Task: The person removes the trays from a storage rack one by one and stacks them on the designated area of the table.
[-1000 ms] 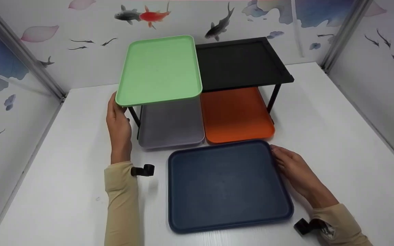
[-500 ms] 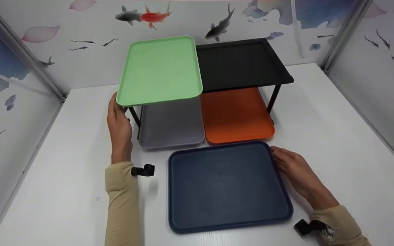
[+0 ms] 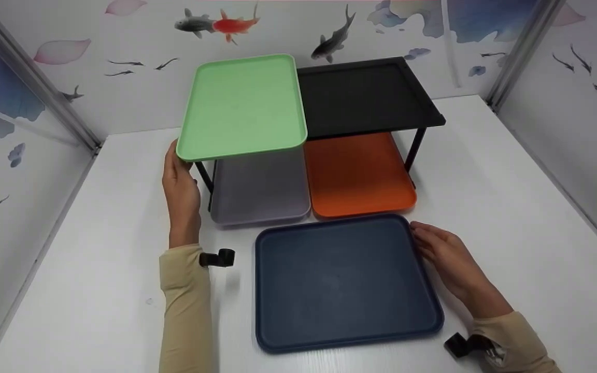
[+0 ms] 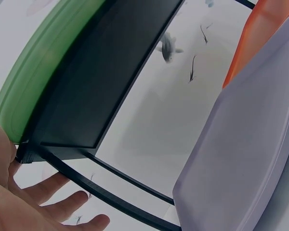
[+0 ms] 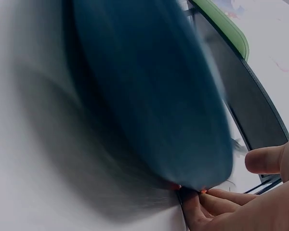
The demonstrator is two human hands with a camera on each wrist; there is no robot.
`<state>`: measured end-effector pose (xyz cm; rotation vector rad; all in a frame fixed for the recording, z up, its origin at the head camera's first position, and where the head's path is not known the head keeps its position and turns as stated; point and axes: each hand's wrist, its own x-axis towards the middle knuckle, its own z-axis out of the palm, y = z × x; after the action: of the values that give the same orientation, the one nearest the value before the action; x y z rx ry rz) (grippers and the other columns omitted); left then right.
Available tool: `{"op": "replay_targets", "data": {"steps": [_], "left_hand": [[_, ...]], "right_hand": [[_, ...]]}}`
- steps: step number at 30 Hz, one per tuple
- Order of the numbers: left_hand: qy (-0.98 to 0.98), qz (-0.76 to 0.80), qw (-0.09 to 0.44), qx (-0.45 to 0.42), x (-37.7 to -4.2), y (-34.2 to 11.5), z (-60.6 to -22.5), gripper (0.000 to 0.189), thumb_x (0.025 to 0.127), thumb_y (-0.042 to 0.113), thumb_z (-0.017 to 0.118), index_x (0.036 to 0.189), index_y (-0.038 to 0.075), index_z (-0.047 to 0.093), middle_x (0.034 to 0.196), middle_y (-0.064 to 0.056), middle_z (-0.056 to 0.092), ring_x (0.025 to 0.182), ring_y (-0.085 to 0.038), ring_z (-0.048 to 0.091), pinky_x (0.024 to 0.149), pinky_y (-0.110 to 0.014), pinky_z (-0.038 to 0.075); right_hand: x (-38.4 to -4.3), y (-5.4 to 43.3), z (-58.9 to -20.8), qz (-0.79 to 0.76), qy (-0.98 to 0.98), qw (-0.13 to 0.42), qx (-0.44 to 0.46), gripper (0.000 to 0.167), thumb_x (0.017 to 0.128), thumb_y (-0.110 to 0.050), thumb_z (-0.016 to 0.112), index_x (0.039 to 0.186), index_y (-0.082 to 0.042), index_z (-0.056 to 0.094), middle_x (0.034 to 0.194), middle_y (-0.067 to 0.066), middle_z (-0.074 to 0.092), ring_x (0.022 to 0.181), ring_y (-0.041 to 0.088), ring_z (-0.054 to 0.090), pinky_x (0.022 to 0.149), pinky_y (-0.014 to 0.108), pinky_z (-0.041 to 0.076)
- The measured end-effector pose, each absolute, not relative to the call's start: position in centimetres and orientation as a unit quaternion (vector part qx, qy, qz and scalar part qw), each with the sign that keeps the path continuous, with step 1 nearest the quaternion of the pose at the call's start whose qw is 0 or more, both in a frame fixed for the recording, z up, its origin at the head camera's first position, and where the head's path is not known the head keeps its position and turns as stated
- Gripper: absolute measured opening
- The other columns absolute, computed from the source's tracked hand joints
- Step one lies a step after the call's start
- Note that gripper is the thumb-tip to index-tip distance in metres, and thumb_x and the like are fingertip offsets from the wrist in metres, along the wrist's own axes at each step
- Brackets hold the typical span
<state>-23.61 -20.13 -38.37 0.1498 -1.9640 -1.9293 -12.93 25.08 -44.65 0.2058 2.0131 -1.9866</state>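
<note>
A light green tray lies over the left part of a black folding table. My left hand is at its front left corner; in the left wrist view the thumb side touches the corner while the other fingers spread loosely below. In front of the table lies a navy blue tray. The fingers of my right hand touch its right edge, and the right wrist view shows the thumb held apart from it. That view blurs the navy tray.
Beneath the table, a grey-purple tray and an orange tray lie side by side. The table's thin legs stand at its sides. White walls with painted fish enclose the white tabletop at the back and sides.
</note>
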Motion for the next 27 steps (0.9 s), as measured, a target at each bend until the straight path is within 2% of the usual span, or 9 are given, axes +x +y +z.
{"op": "replay_targets", "data": {"steps": [4, 8, 11, 15, 18, 21, 27], "left_hand": [[-0.699, -0.687, 0.192, 0.048, -23.51, -20.11, -38.34, 0.052, 0.11, 0.047, 0.031, 0.157, 0.029, 0.039, 0.155, 0.004, 0.047, 0.144, -0.013, 0.042, 0.124, -0.059, 0.02], [-0.7, -0.685, 0.194, 0.049, -23.52, -20.1, -38.41, 0.052, 0.11, 0.047, 0.032, 0.157, 0.029, 0.039, 0.155, 0.004, 0.047, 0.143, -0.013, 0.042, 0.124, -0.059, 0.021], [-0.701, -0.683, 0.196, 0.052, -23.59, -20.1, -38.47, 0.052, 0.11, 0.047, 0.032, 0.157, 0.029, 0.039, 0.155, 0.005, 0.047, 0.143, -0.013, 0.043, 0.124, -0.058, 0.022], [-0.702, -0.682, 0.196, 0.051, -23.75, -20.04, -38.47, 0.052, 0.11, 0.045, 0.031, 0.158, 0.027, 0.038, 0.156, 0.005, 0.046, 0.143, -0.013, 0.043, 0.124, -0.054, 0.023], [-0.703, -0.681, 0.198, 0.048, -23.88, -20.0, -38.52, 0.051, 0.111, 0.043, 0.03, 0.158, 0.026, 0.038, 0.156, 0.004, 0.046, 0.143, -0.014, 0.043, 0.124, -0.053, 0.024], [-0.705, -0.68, 0.196, 0.049, -23.98, -20.02, -38.56, 0.051, 0.111, 0.043, 0.03, 0.159, 0.026, 0.037, 0.156, 0.004, 0.046, 0.143, -0.013, 0.043, 0.124, -0.052, 0.024], [-0.708, -0.675, 0.201, 0.055, -23.93, -20.16, -38.42, 0.051, 0.111, 0.042, 0.03, 0.158, 0.026, 0.038, 0.155, 0.004, 0.047, 0.142, -0.013, 0.043, 0.123, -0.041, 0.027]], "right_hand": [[-12.91, 25.03, -44.67, -0.691, 0.704, 0.143, 0.073, 0.061, 0.113, -0.031, 0.039, 0.159, 0.006, 0.023, 0.165, 0.022, 0.025, 0.149, 0.022, 0.034, 0.107, 0.014, 0.039], [-12.8, 25.04, -44.68, -0.694, 0.706, 0.128, 0.065, 0.062, 0.112, -0.031, 0.042, 0.157, 0.009, 0.026, 0.161, 0.025, 0.033, 0.132, 0.006, 0.052, 0.103, 0.014, 0.044], [-12.69, 25.05, -44.68, -0.695, 0.706, 0.12, 0.062, 0.061, 0.112, -0.03, 0.044, 0.156, 0.01, 0.028, 0.158, 0.025, 0.039, 0.121, -0.001, 0.058, 0.102, 0.016, 0.047], [-12.57, 25.11, -44.64, -0.695, 0.708, 0.112, 0.062, 0.06, 0.112, -0.029, 0.044, 0.155, 0.009, 0.029, 0.155, 0.022, 0.045, 0.119, 0.0, 0.06, 0.101, 0.017, 0.048], [-12.58, 25.1, -44.64, -0.7, 0.703, 0.104, 0.067, 0.06, 0.111, -0.029, 0.047, 0.155, 0.008, 0.03, 0.15, 0.014, 0.051, 0.119, 0.002, 0.058, 0.1, 0.017, 0.048], [-12.59, 24.99, -44.57, -0.7, 0.704, 0.093, 0.075, 0.06, 0.11, -0.029, 0.049, 0.156, 0.005, 0.03, 0.149, 0.008, 0.049, 0.123, 0.006, 0.054, 0.1, 0.017, 0.047], [-12.75, 24.39, -44.07, -0.702, 0.706, 0.062, 0.076, 0.057, 0.111, -0.025, 0.047, 0.159, -0.003, 0.026, 0.156, 0.017, 0.035, 0.132, 0.019, 0.047, 0.102, 0.017, 0.046]]}}
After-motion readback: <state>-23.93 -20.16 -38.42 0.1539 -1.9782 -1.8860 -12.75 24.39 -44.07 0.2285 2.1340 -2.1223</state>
